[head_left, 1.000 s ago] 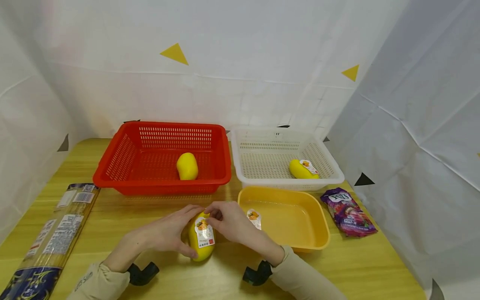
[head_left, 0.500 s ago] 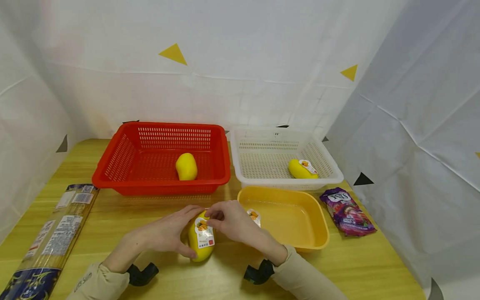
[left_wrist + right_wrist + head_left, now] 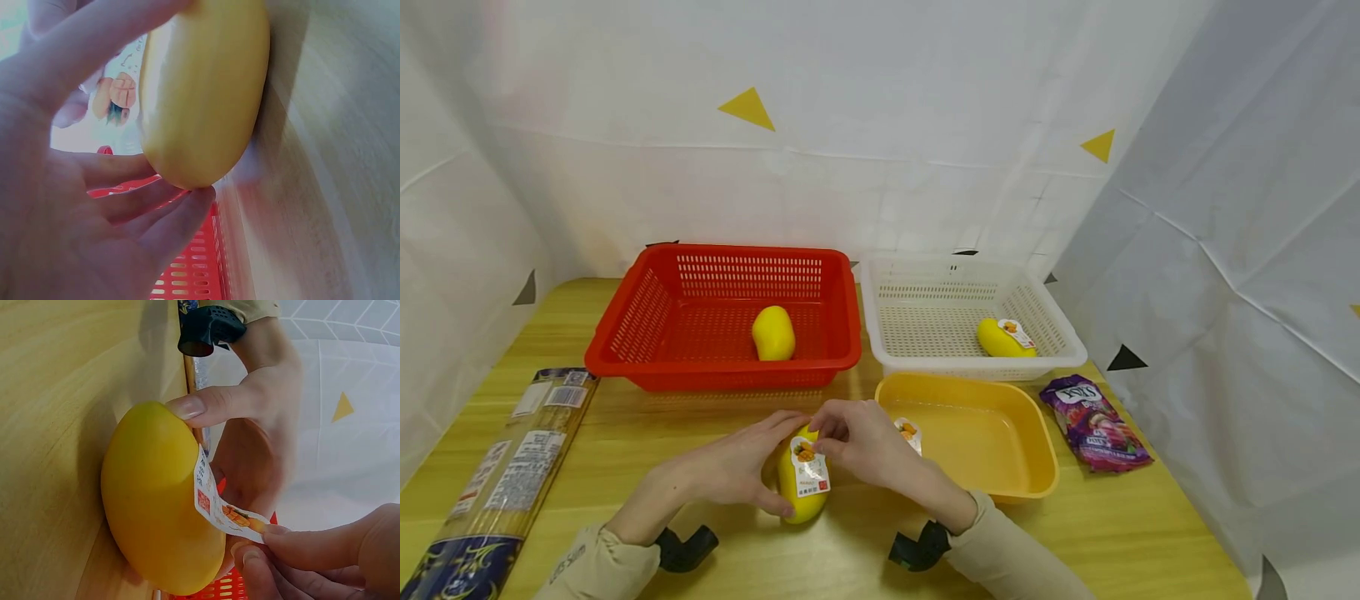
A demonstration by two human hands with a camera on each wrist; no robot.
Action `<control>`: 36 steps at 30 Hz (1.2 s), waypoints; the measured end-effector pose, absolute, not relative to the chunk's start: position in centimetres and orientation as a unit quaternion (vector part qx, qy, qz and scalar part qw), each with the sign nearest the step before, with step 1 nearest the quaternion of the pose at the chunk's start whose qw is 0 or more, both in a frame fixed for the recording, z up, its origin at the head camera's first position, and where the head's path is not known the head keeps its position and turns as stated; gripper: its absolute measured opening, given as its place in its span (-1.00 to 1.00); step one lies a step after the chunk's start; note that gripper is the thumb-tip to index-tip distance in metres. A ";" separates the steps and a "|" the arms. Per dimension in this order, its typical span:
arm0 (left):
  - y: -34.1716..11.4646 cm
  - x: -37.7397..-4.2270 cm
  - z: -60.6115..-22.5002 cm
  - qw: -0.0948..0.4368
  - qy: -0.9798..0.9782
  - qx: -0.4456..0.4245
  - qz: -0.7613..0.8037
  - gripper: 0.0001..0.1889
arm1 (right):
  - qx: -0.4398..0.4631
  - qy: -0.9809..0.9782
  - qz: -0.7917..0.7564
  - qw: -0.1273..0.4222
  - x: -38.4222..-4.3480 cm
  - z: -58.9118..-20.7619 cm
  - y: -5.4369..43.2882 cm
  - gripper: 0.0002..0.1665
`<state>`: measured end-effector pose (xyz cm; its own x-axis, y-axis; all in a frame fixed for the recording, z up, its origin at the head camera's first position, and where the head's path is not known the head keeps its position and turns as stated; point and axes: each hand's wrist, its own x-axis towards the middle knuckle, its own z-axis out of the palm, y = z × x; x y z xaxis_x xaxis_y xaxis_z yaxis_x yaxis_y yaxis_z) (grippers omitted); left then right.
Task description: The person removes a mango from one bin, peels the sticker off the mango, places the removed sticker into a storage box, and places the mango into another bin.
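Note:
A yellow mango (image 3: 802,502) rests on the table between my hands. My left hand (image 3: 739,465) holds it from the left, thumb at the near end and fingers at the far end, as the left wrist view also shows. A white sticker (image 3: 214,499) with a fruit picture is on the mango. In the right wrist view one end stands away from the skin while the other end lies against it. My right hand (image 3: 862,442) pinches the lifted end between thumb and finger. Another sticker (image 3: 910,435) hangs at the left wall of the yellow basin, partly hidden by my right hand.
Behind stand a red basket (image 3: 722,367) holding a mango (image 3: 773,333) and a white basket (image 3: 925,364) holding a mango with a sticker (image 3: 1000,340). The yellow basin (image 3: 992,442) is at right, beside a purple candy bag (image 3: 1097,425). A spaghetti pack (image 3: 512,483) lies left.

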<state>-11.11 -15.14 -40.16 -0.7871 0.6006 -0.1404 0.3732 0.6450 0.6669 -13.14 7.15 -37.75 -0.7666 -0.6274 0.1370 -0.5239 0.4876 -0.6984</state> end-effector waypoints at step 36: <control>-15.1 -11.1 -39.9 0.179 0.889 0.278 0.318 0.14 | -0.369 0.840 -0.391 0.082 -15.1 -34.3 10.7 -0.93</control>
<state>-11.06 -15.11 -39.92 -0.7815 0.6076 -0.1421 0.3797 0.6437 0.6644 -15.06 10.71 -34.32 -0.7145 -0.6831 0.1510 -0.5555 0.4229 -0.7159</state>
